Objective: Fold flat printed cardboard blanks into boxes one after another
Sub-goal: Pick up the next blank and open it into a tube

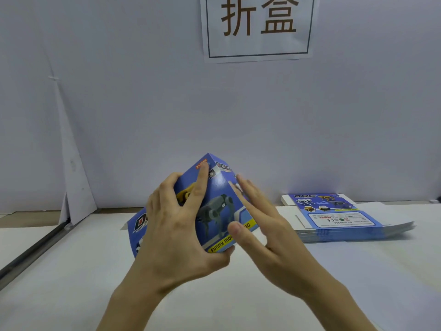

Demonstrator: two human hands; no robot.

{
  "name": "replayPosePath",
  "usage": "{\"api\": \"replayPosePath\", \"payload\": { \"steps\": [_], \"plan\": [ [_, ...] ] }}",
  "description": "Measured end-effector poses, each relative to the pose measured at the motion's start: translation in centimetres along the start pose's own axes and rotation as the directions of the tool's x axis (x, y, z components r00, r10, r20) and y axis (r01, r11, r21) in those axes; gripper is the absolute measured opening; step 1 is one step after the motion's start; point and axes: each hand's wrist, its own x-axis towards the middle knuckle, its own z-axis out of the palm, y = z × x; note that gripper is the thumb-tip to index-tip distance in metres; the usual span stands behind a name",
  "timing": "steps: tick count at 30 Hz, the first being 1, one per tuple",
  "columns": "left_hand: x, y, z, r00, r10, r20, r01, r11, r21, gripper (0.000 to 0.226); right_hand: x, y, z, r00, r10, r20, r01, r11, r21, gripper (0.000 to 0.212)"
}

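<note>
Box (214, 206) mid-frame, held above table (71, 271), one corner tipped up at 12 o'clock. Left hand (176, 232) grips its 9 o'clock side, forefinger along the top panel. Right hand (260, 225) open, fingers flat against the 3 o'clock face. Blanks (343, 218) stacked at 3 o'clock.

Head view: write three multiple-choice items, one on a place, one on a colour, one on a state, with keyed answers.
1. Where does the stack of flat blanks lie?
A. to the right of the hands
B. to the left of the hands
C. under the wall sign

2. What is the main colour of the box being folded?
A. red
B. blue
C. green

3. How is the box held?
A. lying untouched on the table
B. gripped by the left hand
C. pinned under the stack

Answers: 1 A, the stack sits on the table at right. 2 B, its panels are blue. 3 B, left fingers wrap it while the right hand lies flat against its side.
</note>
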Motion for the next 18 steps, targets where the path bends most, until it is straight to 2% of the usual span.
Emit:
{"api": "replayPosePath", "payload": {
  "steps": [1, 3, 4, 6, 8, 9, 10, 11, 12, 13, 14, 15, 16, 18],
  "plan": [
    [0.1, 0.0, 0.0, 1.000, -0.003, 0.005, 0.003, 1.000, -0.005, 0.116, 0.1, 0.0, 0.0, 0.999, 0.035, -0.006, -0.034, 0.998, 0.055, 0.052],
    [0.2, -0.4, -0.1, 0.998, 0.042, 0.036, -0.043, 0.999, 0.018, 0.117, 0.3, 0.0, -0.3, 0.991, 0.132, -0.007, -0.123, 0.943, 0.310, 0.055],
    [0.3, -0.7, 0.1, 0.993, 0.104, 0.061, -0.107, 0.993, 0.052, 0.115, 0.4, 0.4, -0.5, 0.984, 0.180, 0.008, -0.166, 0.889, 0.427, 0.062],
    [0.4, -1.1, 0.7, 0.981, 0.177, 0.084, -0.185, 0.977, 0.110, 0.110, 0.7, 1.3, -1.0, 0.952, 0.305, 0.016, -0.265, 0.801, 0.537, 0.084],
    [0.4, -1.4, 1.3, 0.998, 0.060, 0.004, -0.060, 0.995, 0.085, 0.107, 1.1, 2.2, -1.2, 0.911, 0.406, -0.074, -0.272, 0.725, 0.633, 0.105],
    [0.5, -1.4, 1.6, 0.997, -0.062, -0.045, 0.062, 0.998, 0.005, 0.108, 1.3, 2.6, -1.1, 0.890, 0.436, -0.134, -0.228, 0.679, 0.697, 0.110],
    [0.4, -1.4, 1.9, 0.975, -0.214, -0.052, 0.205, 0.968, -0.144, 0.112, 1.5, 3.0, -0.9, 0.870, 0.459, -0.181, -0.173, 0.627, 0.759, 0.109],
    [0.5, -1.3, 2.1, 0.928, -0.374, -0.007, 0.350, 0.875, -0.333, 0.121, 1.5, 3.3, -0.6, 0.862, 0.462, -0.207, -0.118, 0.581, 0.805, 0.102],
    [0.6, -1.3, 2.3, 0.861, -0.501, 0.089, 0.470, 0.714, -0.519, 0.131, 1.5, 3.6, -0.2, 0.873, 0.443, -0.202, -0.087, 0.550, 0.830, 0.091],
    [0.8, -1.4, 2.6, 0.800, -0.555, 0.228, 0.541, 0.503, -0.674, 0.139, 1.3, 3.7, 0.2, 0.899, 0.409, -0.157, -0.094, 0.530, 0.843, 0.084],
    [0.9, -1.5, 3.0, 0.777, -0.522, 0.351, 0.552, 0.298, -0.779, 0.141, 1.1, 3.7, 0.7, 0.923, 0.376, -0.079, -0.139, 0.518, 0.844, 0.083],
    [0.8, -1.6, 3.5, 0.796, -0.450, 0.405, 0.521, 0.170, -0.836, 0.134, 0.9, 3.9, 1.1, 0.937, 0.348, 0.015, -0.206, 0.520, 0.829, 0.084],
    [0.7, -1.7, 4.1, 0.841, -0.385, 0.380, 0.462, 0.146, -0.875, 0.117, 0.7, 4.1, 1.4, 0.940, 0.330, 0.091, -0.270, 0.551, 0.790, 0.088],
    [0.5, -2.6, 4.8, 0.917, -0.300, 0.264, 0.348, 0.276, -0.896, 0.088, 0.6, 4.5, 1.4, 0.931, 0.344, 0.120, -0.328, 0.648, 0.688, 0.106]
  ]
}}
